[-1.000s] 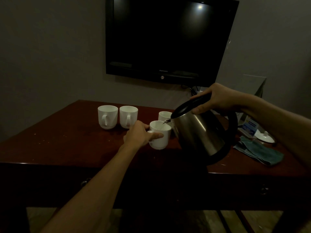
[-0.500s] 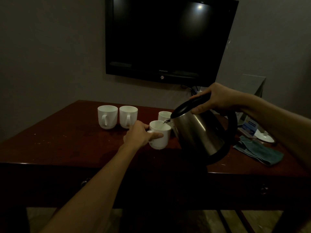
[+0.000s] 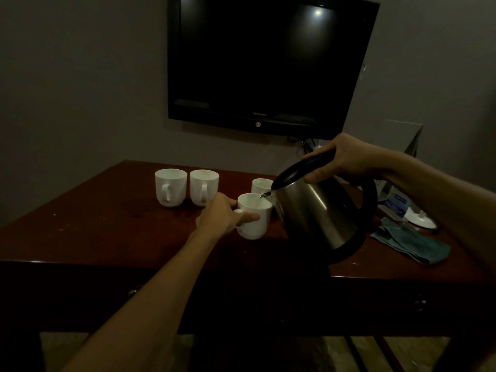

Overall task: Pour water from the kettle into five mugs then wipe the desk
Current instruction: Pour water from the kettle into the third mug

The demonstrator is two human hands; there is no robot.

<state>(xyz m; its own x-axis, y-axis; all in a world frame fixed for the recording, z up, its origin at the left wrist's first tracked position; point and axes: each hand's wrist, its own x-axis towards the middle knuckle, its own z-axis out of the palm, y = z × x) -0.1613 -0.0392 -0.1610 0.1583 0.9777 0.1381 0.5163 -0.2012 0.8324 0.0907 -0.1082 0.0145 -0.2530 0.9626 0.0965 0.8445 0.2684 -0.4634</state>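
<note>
Your left hand [image 3: 224,217] grips the mug [image 3: 253,216] mid-counter [image 3: 80,232]; your right hand [image 3: 346,159], fingers curled, holds the tilted kettle [image 3: 316,210] above it.

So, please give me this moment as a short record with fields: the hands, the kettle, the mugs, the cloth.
left hand: grips the front mug at its side
right hand: grips the kettle by its black handle
kettle: tilted, spout over the front mug
mugs visible: four, all white; two side by side at left, one behind the front mug
cloth: folded, lies on the desk at right, untouched
</note>
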